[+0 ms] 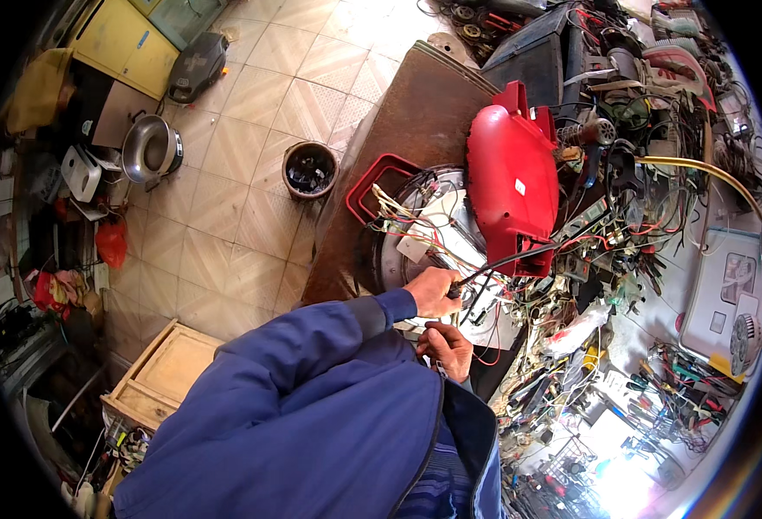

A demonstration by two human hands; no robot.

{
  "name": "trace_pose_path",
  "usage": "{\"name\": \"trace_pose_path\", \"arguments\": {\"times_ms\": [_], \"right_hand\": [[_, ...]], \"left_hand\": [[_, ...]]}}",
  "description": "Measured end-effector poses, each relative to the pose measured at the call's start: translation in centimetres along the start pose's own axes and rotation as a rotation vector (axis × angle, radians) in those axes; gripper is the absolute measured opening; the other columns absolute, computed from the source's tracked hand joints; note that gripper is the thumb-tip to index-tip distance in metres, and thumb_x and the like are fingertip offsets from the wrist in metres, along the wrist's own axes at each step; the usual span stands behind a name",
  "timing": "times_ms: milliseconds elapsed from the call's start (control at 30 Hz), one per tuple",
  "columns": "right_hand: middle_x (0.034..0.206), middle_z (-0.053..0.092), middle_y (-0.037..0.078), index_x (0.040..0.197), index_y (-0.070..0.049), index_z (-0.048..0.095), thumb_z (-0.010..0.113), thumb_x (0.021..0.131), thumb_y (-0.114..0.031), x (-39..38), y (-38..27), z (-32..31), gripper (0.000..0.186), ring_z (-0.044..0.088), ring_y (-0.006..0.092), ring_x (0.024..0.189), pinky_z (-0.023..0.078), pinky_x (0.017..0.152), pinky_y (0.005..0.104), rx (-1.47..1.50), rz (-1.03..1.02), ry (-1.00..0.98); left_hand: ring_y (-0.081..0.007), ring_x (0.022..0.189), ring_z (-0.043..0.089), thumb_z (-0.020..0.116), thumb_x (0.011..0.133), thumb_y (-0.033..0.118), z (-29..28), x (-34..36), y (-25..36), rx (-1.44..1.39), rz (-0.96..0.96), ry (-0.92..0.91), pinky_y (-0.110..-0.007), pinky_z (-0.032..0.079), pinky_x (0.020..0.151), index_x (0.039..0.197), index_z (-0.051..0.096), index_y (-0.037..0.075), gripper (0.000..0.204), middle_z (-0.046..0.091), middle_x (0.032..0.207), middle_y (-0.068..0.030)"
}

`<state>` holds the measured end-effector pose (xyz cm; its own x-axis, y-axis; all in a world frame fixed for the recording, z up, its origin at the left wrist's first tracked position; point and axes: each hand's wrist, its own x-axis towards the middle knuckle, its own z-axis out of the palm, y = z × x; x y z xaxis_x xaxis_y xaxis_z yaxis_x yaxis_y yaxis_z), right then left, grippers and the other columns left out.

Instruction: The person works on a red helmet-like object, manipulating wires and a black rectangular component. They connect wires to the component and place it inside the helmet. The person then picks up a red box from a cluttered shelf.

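My left hand is closed around the end of a thick black cable, which runs up and right past the red housing. Just below it, my right hand has its fingers curled in; whatever they may hold is hidden. Beyond my hands lies an opened appliance with a round pale base, a white inner plate and several loose thin wires. Its large red plastic housing stands tilted on the right side. A red looped handle sticks out on the left.
The brown worktop reaches away behind the appliance. Heaped tools, wires and parts crowd the right side, with a heat-gun-like tool among them. On the floor stand a bucket, a metal pot and a wooden box.
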<state>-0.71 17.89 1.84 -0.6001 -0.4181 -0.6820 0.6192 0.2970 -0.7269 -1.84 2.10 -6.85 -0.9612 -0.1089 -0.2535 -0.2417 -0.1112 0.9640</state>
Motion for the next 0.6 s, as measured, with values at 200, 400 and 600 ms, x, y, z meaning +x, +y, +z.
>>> {"name": "trace_pose_path", "arguments": {"times_ms": [200, 400, 600], "right_hand": [[0.083, 0.069, 0.01, 0.106, 0.006, 0.067, 0.069, 0.093, -0.009, -0.2, -1.5, 2.3, 0.02, 0.065, 0.0146, 0.064, 0.051, 0.059, 0.028, -0.252, -0.107, 0.056], [0.076, 0.068, 0.008, 0.098, 0.007, 0.067, 0.068, 0.093, -0.008, 0.1, -1.4, 2.6, 0.015, 0.064, 0.013, 0.064, 0.049, 0.06, 0.0263, -0.391, -0.113, 0.102], [0.076, 0.068, 0.007, 0.097, 0.005, 0.067, 0.064, 0.096, -0.009, 0.5, -2.3, 2.9, 0.014, 0.062, 0.0116, 0.063, 0.049, 0.061, 0.0262, -0.55, -0.062, 0.095]], "left_hand": [[-0.0322, 0.07, 0.067, 0.073, 0.077, 0.019, 0.2, 0.0, -0.9, 0.011, 0.097, 0.042, -0.04, 0.051, 0.065, 0.094, 0.066, -0.001, 0.028, 0.066, 0.074, -0.0183], [-0.0379, 0.076, 0.068, 0.072, 0.076, 0.018, 0.0, -0.1, -0.4, -0.019, 0.058, 0.028, -0.043, 0.053, 0.069, 0.097, 0.066, -0.002, 0.03, 0.067, 0.079, -0.0217], [-0.0424, 0.082, 0.068, 0.073, 0.075, 0.019, -0.2, -0.3, -0.4, -0.018, 0.059, 0.033, -0.046, 0.053, 0.074, 0.099, 0.065, -0.003, 0.033, 0.067, 0.083, -0.0254]]}}
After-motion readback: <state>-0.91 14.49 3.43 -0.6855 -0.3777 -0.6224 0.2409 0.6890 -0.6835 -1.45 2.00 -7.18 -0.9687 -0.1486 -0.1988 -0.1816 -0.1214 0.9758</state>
